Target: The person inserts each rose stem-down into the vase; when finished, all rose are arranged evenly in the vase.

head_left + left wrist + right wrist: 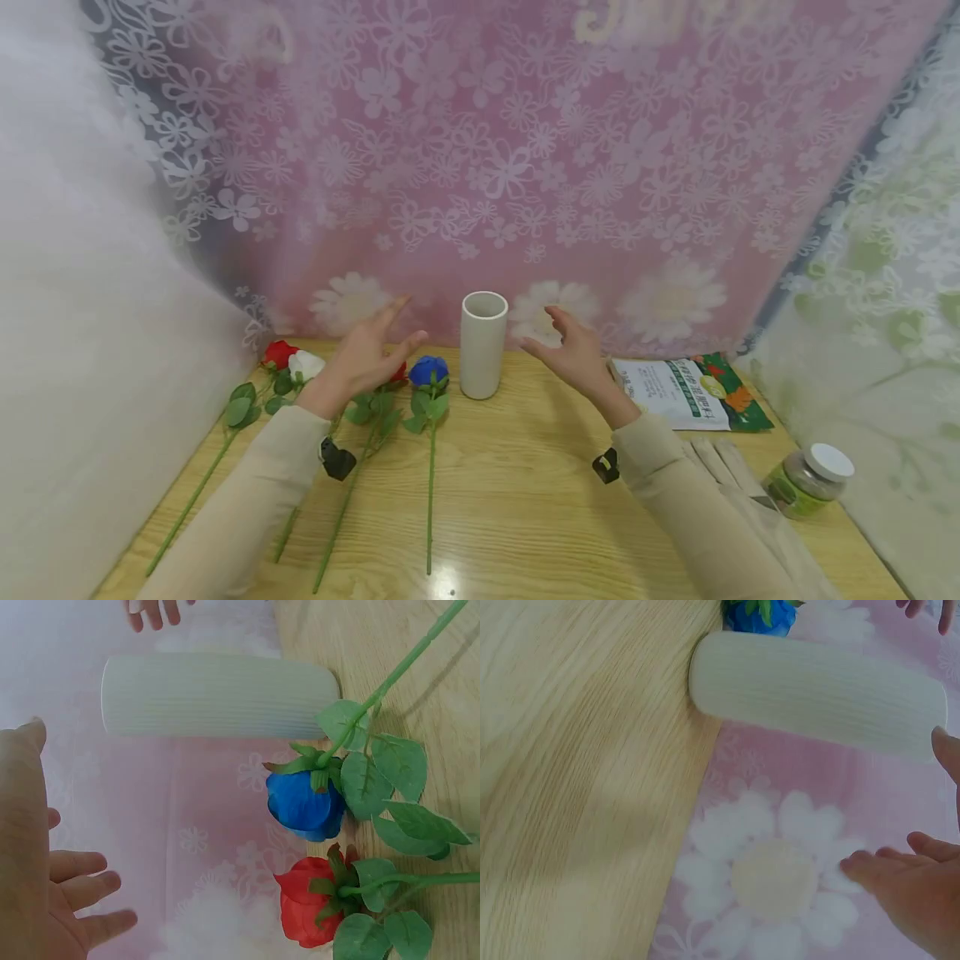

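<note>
A white cylindrical vase (482, 350) stands upright near the table's back, its mouth facing up. To its left my left hand (367, 354) hovers with fingers spread, apart from it and holding nothing. My right hand (572, 354) is raised on the vase's other side, fingers loosely extended, also touching nothing. Between the left hand and the vase lies a blue rose (429, 372) with a long green stem. Beside it, a red rose (307, 904) is partly hidden under the left hand in the head view. Further left lie a white rose (305, 365) and another red rose (280, 354).
At the right lie a white and green printed packet (693, 392) and light-coloured gloves (750, 492), partly behind the right sleeve. A jar with a white lid (810, 479) stands near the table's right edge. A pink floral curtain (525, 167) hangs behind the wooden table (510, 500).
</note>
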{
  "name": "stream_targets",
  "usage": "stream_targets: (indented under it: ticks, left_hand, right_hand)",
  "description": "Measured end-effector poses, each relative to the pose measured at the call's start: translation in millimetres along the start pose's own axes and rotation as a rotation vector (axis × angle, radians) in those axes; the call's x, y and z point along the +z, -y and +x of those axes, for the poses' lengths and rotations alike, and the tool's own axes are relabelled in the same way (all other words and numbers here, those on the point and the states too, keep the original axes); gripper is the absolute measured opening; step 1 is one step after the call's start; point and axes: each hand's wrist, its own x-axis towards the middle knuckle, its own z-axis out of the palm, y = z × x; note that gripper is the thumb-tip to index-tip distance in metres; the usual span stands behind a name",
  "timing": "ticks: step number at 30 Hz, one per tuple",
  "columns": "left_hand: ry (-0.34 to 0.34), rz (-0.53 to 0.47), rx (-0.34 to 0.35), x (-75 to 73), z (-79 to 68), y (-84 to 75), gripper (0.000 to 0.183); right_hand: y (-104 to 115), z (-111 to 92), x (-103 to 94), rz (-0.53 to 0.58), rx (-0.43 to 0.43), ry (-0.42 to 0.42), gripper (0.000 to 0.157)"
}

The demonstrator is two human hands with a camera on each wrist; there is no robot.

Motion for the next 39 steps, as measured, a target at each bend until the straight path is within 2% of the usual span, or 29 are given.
stream_targets:
  ticks: [6, 10, 15, 20, 25, 28, 36, 39]
  left_hand:
    - [-0.029, -0.098, -0.043, -4.4, -6.9, 4.1, 0.074]
    - [-0.092, -0.122, -0.028, -5.7, -10.6, 11.6, 0.067]
    - [-0.16, -0.142, -0.021, -6.5, -17.2, 21.5, 0.063]
    - [-0.168, -0.189, -0.045, -6.3, -26.2, 32.3, 0.059]
    - [-0.135, -0.252, -0.14, -7.7, -37.9, 44.0, 0.06]
    - [-0.135, -0.281, -0.17, -9.5, -44.9, 51.6, 0.058]
    - [-0.184, -0.316, -0.187, -16.6, -64.6, 72.6, 0.052]
    - [-0.182, -0.35, -0.188, -21.7, -72.9, 78.4, 0.052]
  right_hand:
    - [2.7, 9.4, 17.2, 0.165, -0.024, -0.035, 0.079]
    - [6.3, 14.9, 26.2, 0.19, -0.017, -0.051, 0.077]
    - [6.1, 21.6, 36.8, 0.218, -0.02, -0.022, 0.084]
    - [8.7, 24.0, 46.5, 0.233, -0.003, -0.012, 0.088]
    - [15.2, 23.8, 52.3, 0.253, -0.001, -0.003, 0.089]
    - [18.6, 24.5, 55.6, 0.262, -0.003, 0.0, 0.089]
    - [24.8, 28.0, 64.1, 0.306, -0.009, -0.024, 0.093]
    - [23.7, 29.6, 66.6, 0.313, -0.003, -0.027, 0.093]
